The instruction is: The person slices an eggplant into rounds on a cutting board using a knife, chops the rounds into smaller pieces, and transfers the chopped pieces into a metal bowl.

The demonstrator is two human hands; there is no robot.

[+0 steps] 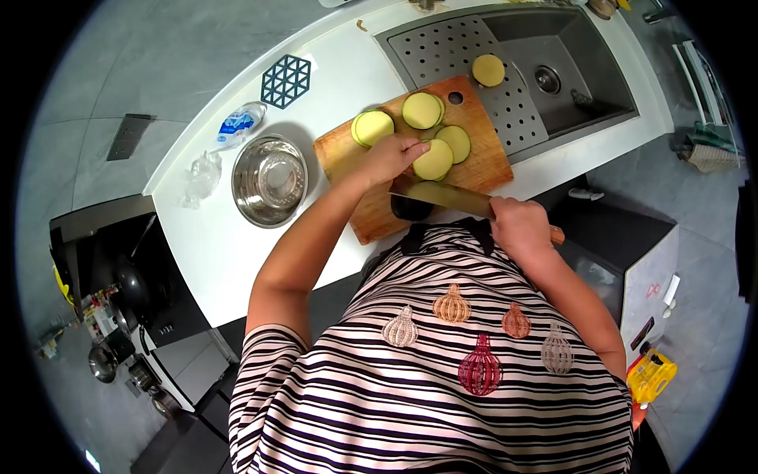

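Observation:
My left hand [392, 160] reaches over the wooden cutting board [493, 154], its fingers pinching the edge of a pale round eggplant slice [435, 162]. My right hand [521, 226] is wrapped round the wooden handle of a kitchen knife [454, 197], whose broad blade lies across the near part of the board, pointing left. Partly under the blade sits a dark-skinned eggplant piece [410, 208]. More slices rest on the board: an overlapping pair [373, 128] at the left, another stack [422, 110] at the far side, and a slice [455, 144] to the right.
A steel bowl [270, 180] stands left of the board, near a crumpled clear bag [203, 180] and a blue-and-white plastic packet [240, 125]. A dark hexagonal trivet [286, 81] lies behind. One pale round piece [489, 70] is on the perforated drainboard [438, 43] beside the sink [596, 71].

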